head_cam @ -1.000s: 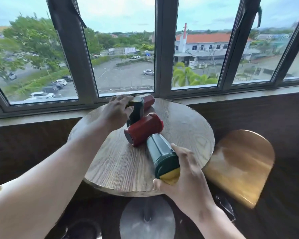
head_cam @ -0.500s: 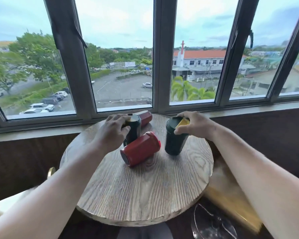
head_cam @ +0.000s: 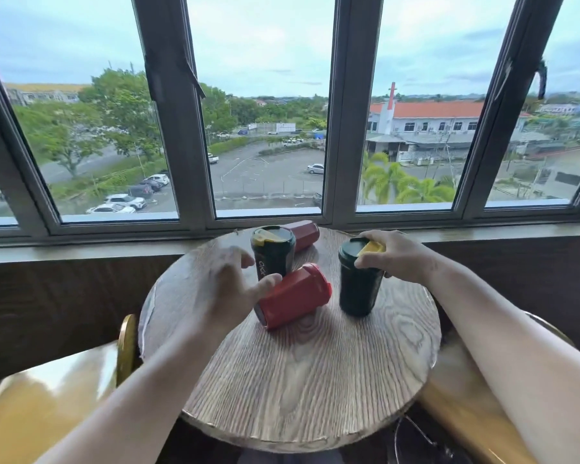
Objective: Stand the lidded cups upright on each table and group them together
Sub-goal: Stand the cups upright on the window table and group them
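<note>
Setting: round wooden table (head_cam: 315, 380) pushed against a wall of windows (head_cam: 268, 128) over a car park; you look down on it from your seat, with gold chair backs (head_cam: 41, 406) at either side.

Cups upright: two dark green lidded cups with yellow flaps stand on the far half, one at the back (head_cam: 272, 251), one to the right (head_cam: 359, 279).

Cups down: the near red cup (head_cam: 292, 296) lies on its side between the two green ones, base toward you, lid pointing away and right; a second red cup (head_cam: 303, 233) lies behind the back green cup, mostly hidden.

Handling: these look like rigid, ribbed plastic tumblers, probably light and empty, though you cannot see inside. The barrel will roll if nudged. Take the near red cup round its mid-body, thumb one side and fingers the other, and tip it up onto its base; avoid lifting by the lid, which may pop.

Left hand (head_cam: 228, 289): fingers spread and empty, blurred, the thumb at or just short of the red cup's base end; contact is uncertain.

Right hand (head_cam: 395, 256): fingers curled over the rim and yellow flap of the right green cup, gripping it from above.
</note>
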{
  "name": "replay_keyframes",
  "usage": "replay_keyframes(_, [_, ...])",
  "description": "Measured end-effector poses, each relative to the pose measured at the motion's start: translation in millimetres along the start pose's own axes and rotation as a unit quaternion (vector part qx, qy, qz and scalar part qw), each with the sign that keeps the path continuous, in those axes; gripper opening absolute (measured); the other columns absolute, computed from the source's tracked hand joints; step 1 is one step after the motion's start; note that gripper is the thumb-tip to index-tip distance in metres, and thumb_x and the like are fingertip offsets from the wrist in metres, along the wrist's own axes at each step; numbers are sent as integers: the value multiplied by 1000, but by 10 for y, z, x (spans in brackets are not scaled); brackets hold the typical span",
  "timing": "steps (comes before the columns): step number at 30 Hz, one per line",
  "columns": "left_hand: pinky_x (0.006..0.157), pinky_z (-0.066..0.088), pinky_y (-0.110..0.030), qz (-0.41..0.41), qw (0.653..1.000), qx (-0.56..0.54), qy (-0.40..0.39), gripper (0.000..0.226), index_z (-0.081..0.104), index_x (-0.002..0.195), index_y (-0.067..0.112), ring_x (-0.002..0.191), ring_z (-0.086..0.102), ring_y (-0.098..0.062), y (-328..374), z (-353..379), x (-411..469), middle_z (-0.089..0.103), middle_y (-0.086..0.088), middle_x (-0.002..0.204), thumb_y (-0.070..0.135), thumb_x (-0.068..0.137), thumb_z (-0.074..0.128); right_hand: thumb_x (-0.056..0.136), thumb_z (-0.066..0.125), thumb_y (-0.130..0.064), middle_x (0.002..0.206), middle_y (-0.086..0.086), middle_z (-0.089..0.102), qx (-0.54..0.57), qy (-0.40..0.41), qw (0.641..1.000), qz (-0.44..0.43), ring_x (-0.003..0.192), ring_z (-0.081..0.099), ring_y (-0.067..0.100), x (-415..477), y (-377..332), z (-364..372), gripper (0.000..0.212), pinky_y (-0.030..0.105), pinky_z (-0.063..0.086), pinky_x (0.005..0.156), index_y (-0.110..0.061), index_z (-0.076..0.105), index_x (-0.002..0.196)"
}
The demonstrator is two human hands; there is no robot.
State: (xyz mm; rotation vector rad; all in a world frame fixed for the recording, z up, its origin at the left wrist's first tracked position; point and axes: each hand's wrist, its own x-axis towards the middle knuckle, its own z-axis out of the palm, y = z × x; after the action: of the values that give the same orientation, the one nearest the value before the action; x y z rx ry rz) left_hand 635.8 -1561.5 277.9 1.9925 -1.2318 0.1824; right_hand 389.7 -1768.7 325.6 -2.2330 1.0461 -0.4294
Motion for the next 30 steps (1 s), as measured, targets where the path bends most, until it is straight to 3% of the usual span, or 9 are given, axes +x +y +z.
replay_keyframes(4, [89,55,-34,-56,990,26,-127,84,68,119,14,106,67,-20,-2,53,-72,71,-2,115,75,63,78,72,76,-50,109,2,66,19,10,1000,-7,91,66,22,32,42,22,77,44,60,79,-27,55,143])
replay_keyframes(9, [71,57,-35,-72,971,88,-211,71,74,87,19,76,68,-14,83,61,5,73,4,82,84,58,71,64,74,-57,108,2,66,21,11,1000,-9,85,66,19,42,64,25,91,35,58,72,-26,53,147])
replay_keyframes(12, [62,51,-28,-71,960,99,-251,65,76,86,17,76,68,-14,117,78,48,75,0,83,77,63,74,70,75,-53,108,0,66,22,10,1000,-13,84,65,17,42,67,22,85,32,55,70,-26,53,147])
replay_keyframes(16, [60,50,-25,-83,946,59,-309,63,76,80,18,75,69,-13,133,78,26,76,0,82,75,52,76,65,73,-58,115,1,64,23,13,1000,-13,87,63,14,42,77,24,92,29,51,70,-27,52,149])
replay_keyframes(19, [58,43,-24,-72,944,38,-318,47,71,73,23,68,64,-9,119,53,-39,71,5,74,68,63,78,61,72,-60,117,3,64,24,12,1000,-13,82,62,13,44,69,29,95,27,50,67,-27,52,148])
replay_keyframes(22, [68,48,-24,-90,939,-87,-321,42,74,89,25,80,71,-13,53,3,-172,77,4,86,60,66,81,57,70,-63,115,2,64,18,19,1000,-16,80,62,14,53,78,32,99,30,50,68,-27,53,148])
replay_keyframes(26, [89,61,-33,-135,895,-288,-313,47,69,119,16,98,76,-17,-70,-13,-372,78,-10,112,26,78,90,67,75,-56,109,1,65,14,24,1000,-15,79,64,16,63,94,34,87,32,54,67,-26,53,147])
replay_keyframes(28, [100,57,-46,-130,892,-314,-297,60,68,126,19,109,74,-24,-142,26,-417,77,-9,118,29,72,93,78,77,-47,107,1,65,14,23,999,-17,76,65,18,62,93,39,77,32,55,65,-26,53,147])
replay_keyframes(30, [103,54,-47,-115,906,-298,-278,66,68,126,26,111,73,-21,-191,73,-442,78,-1,118,33,66,95,81,77,-43,107,2,65,12,23,1000,-15,74,64,18,53,89,44,73,30,54,62,-26,53,148])
